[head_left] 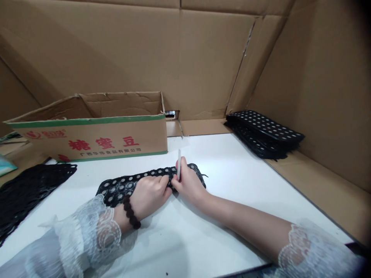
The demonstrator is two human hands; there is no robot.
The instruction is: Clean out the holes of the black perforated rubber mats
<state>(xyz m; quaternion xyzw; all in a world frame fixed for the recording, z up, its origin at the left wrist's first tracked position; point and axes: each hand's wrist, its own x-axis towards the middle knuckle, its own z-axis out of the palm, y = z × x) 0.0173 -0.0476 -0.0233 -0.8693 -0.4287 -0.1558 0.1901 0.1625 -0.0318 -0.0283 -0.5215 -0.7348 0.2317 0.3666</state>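
Observation:
A black rubbery sheet with rows of round pale discs (116,188) lies at the middle of the white table. My left hand (152,195), a dark beaded band at its wrist, is closed over the sheet's near edge, its fingers curled down and partly hidden. Right beside it, my right hand (188,183) grips a thin, flat, pale strip-shaped tool (179,164), which stands nearly upright above the sheet. The tool's lower end is hidden by my fingers, so whether it touches the sheet cannot be seen.
An open cardboard box (121,135) with red lettering stands at the back left. Black net-like material (31,193) is heaped at the left. Similar dotted black sheets (263,129) are stacked at the back right. Cardboard walls (203,65) enclose the white table (232,247).

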